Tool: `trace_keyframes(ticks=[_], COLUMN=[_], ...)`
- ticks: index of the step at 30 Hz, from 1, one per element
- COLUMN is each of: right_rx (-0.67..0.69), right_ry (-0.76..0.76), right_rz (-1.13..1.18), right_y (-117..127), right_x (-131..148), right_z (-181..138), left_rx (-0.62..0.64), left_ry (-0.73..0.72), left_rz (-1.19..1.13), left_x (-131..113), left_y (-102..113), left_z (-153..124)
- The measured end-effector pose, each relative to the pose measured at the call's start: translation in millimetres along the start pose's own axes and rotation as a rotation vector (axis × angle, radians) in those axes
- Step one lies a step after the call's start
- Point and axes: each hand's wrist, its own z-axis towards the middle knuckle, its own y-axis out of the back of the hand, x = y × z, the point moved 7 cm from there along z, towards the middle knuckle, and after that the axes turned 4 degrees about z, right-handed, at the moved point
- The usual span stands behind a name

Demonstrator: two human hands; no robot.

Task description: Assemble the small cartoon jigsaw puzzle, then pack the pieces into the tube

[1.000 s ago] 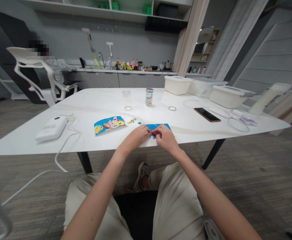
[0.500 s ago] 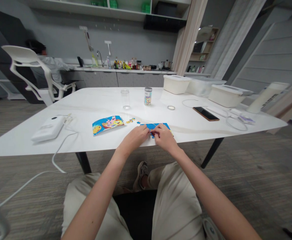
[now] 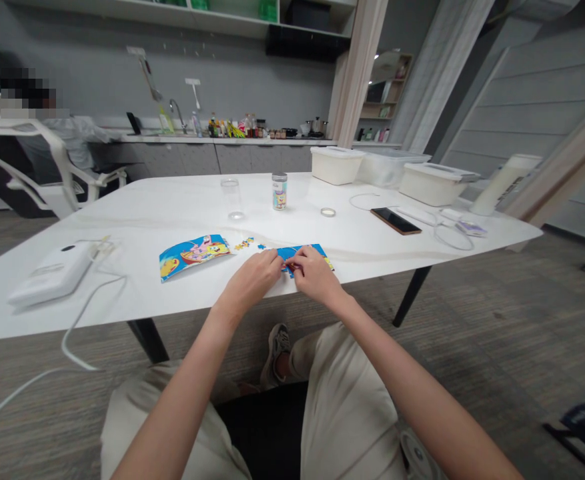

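A partly joined blue jigsaw puzzle [image 3: 321, 252] lies near the table's front edge, much of it hidden under my hands. My left hand [image 3: 258, 277] rests at its left side, fingers closed and bent down onto the pieces. From the right, my right hand [image 3: 316, 275] pinches at the puzzle's middle, where a small reddish puzzle piece [image 3: 292, 267] shows by the fingertips. Both hands' fingertips almost meet. Several loose puzzle pieces [image 3: 245, 244] lie to the left, beyond my left hand. Farther left is a curved picture sheet [image 3: 192, 258] with cartoon figures.
Behind the puzzle stand a clear jar [image 3: 232, 200] and a printed can [image 3: 279, 193], with a round lid [image 3: 327, 212] beside them. A phone [image 3: 396, 221], cables and lidded boxes [image 3: 337, 165] are at right. A white device [image 3: 55, 273] lies left. A person sits beyond.
My view has swung to the right, so the table and its things sit farther left. Both hands stay at the same spot on the puzzle, with little finger movement.
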Motion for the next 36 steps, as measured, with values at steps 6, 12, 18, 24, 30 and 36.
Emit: trace_keyframes(ticks=[6, 12, 18, 24, 30, 36], right_rx=[0.008, -0.002, 0.003, 0.019, 0.021, 0.018], right_ry=[-0.004, 0.002, -0.008, -0.022, -0.017, -0.008], right_rz=[0.019, 0.006, 0.003, 0.014, 0.009, 0.021], right_y=[-1, 0, 1, 0, -1, -1], right_x=[-1, -1, 1, 0, -1, -2], right_z=[1, 0, 0, 0, 1, 0], left_rx=[-0.110, -0.073, -0.102, -0.033, 0.060, 0.117], left_ry=[0.153, 0.057, 0.164, 0.350, 0.369, 0.350], left_rz=[-0.149, -0.253, -0.318, -0.401, -0.407, -0.416], left_x=[16, 10, 17, 28, 27, 29], left_y=[1, 1, 3, 0, -1, -8], left_z=[-4, -5, -5, -6, 3, 12])
